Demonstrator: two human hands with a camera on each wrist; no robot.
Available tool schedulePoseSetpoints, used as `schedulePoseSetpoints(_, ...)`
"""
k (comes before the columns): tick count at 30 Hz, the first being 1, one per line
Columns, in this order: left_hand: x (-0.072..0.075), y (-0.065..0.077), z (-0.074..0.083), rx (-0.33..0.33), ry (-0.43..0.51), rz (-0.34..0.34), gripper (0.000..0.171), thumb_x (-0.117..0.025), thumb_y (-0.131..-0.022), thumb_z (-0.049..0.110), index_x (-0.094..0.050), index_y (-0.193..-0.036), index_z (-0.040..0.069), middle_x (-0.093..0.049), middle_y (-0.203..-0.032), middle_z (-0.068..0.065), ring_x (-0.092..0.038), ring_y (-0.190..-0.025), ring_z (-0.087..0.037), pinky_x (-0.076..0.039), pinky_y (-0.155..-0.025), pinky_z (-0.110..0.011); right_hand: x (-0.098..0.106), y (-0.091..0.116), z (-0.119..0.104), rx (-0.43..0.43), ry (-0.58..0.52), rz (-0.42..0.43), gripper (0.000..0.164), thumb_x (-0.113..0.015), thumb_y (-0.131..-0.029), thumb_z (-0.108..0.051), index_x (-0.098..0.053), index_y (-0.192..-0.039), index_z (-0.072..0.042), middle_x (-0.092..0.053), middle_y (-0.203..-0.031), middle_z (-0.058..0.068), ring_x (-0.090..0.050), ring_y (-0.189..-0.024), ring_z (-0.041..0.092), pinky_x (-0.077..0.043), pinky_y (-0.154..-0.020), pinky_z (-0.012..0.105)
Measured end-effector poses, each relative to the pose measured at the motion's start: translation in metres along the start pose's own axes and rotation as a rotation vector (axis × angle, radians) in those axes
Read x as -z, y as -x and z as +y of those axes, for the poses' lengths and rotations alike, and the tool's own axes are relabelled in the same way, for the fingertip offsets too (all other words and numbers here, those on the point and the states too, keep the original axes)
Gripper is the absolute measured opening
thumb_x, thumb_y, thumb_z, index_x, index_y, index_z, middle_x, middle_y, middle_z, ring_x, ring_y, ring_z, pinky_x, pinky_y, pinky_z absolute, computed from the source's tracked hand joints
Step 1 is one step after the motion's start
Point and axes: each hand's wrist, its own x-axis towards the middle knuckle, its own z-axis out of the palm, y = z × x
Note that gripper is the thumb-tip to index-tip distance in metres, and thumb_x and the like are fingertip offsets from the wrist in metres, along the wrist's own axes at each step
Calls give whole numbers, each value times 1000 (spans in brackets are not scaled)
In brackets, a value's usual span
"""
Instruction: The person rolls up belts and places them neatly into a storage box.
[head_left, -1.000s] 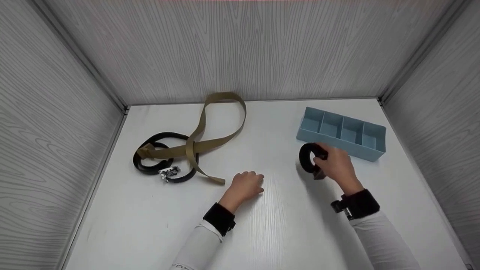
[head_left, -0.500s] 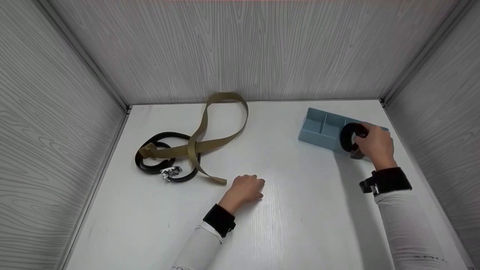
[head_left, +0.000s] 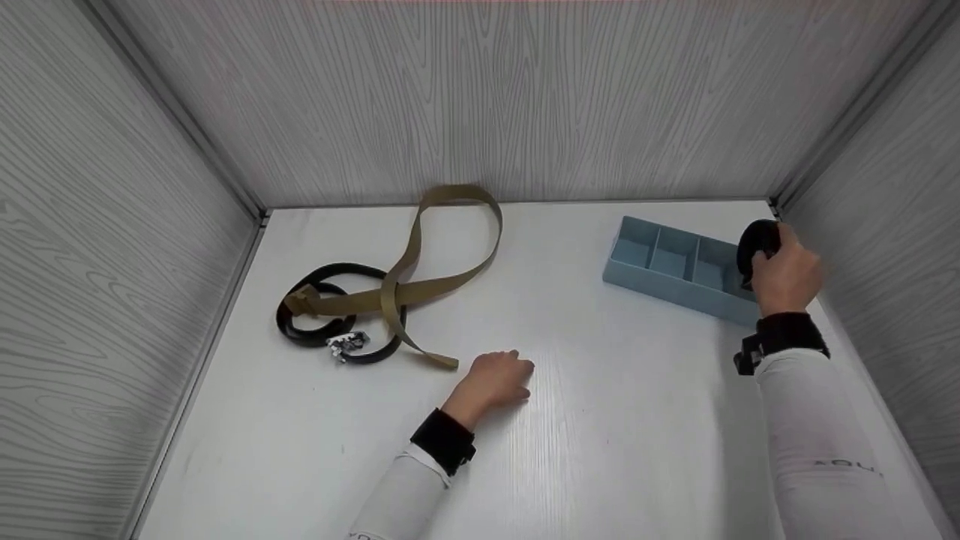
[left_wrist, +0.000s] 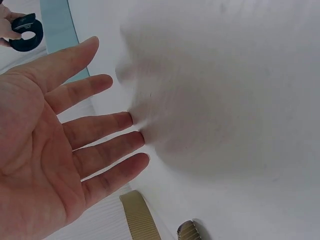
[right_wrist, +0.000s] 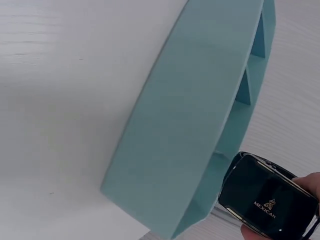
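My right hand (head_left: 789, 276) pinches a coiled black belt (head_left: 757, 241) over the rightmost compartment of a pale blue divided box (head_left: 675, 289). In the right wrist view the belt's glossy black buckle (right_wrist: 267, 197), lettered MEXICAN, overlaps the box's end; a thumb and part of a finger show at its edge. Much of that end compartment is hidden by the hand and coil in the head view. My left hand (head_left: 491, 381) rests on the table with nothing in it. Its fingers (left_wrist: 105, 127) are spread and straight in the left wrist view, fingertips at the white surface.
At the left lie a tan webbing belt (head_left: 352, 302) in a loose loop and, under it, a black belt (head_left: 309, 339) with a silver buckle (head_left: 347, 344). The tan loop reaches the back wall (head_left: 480, 112). A side wall (head_left: 892, 172) stands beyond the box.
My right hand has carried the coiled belt right and away from me, from in front of the box to above its right end compartment. The left hand has stayed in place.
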Motion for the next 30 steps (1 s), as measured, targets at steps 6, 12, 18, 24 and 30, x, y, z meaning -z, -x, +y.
schedulePoseSetpoints(6,1,-1,3,2,6,12,25,-74,-86,32,-70,-103,14,-67,-98,-6,-65,-87,-24,-52,-69,-38,-9,0,12,-48,19,35,52,-54,-97,-7,-41,-147,-3,-52,-125,39,-50,-112,58,-40,-90,67)
schedulePoseSetpoints(12,2,-4,3,-14,31,21,19,-74,-85,29,-68,-95,14,-65,-85,-3,-63,-78,-20,-51,-65,-37,-14,3,21,-85,18,26,52,-54,-95,-6,-43,-146,-2,-52,-127,38,-50,-114,57,-40,-92,65)
schedulePoseSetpoints(18,2,-5,3,-16,32,-2,19,-73,-86,29,-68,-96,14,-65,-84,-2,-63,-79,-21,-51,-65,-37,-22,11,30,-112,-1,-37,54,-55,-95,-9,-41,-147,-3,-50,-129,39,-50,-114,57,-39,-94,64)
schedulePoseSetpoints(24,1,-4,3,-15,30,10,20,-73,-86,29,-69,-98,14,-66,-84,-3,-64,-80,-21,-51,-65,-37,-32,17,25,-54,25,-73,52,-56,-94,-6,-44,-144,-1,-51,-121,42,-51,-108,58,-41,-90,65)
schedulePoseSetpoints(30,2,-4,2,-7,33,11,23,-73,-86,29,-70,-103,14,-66,-87,-4,-64,-81,-22,-51,-66,-37,-42,23,15,16,57,-121,52,-60,-93,-6,-45,-143,0,-52,-119,42,-53,-105,57,-43,-84,66)
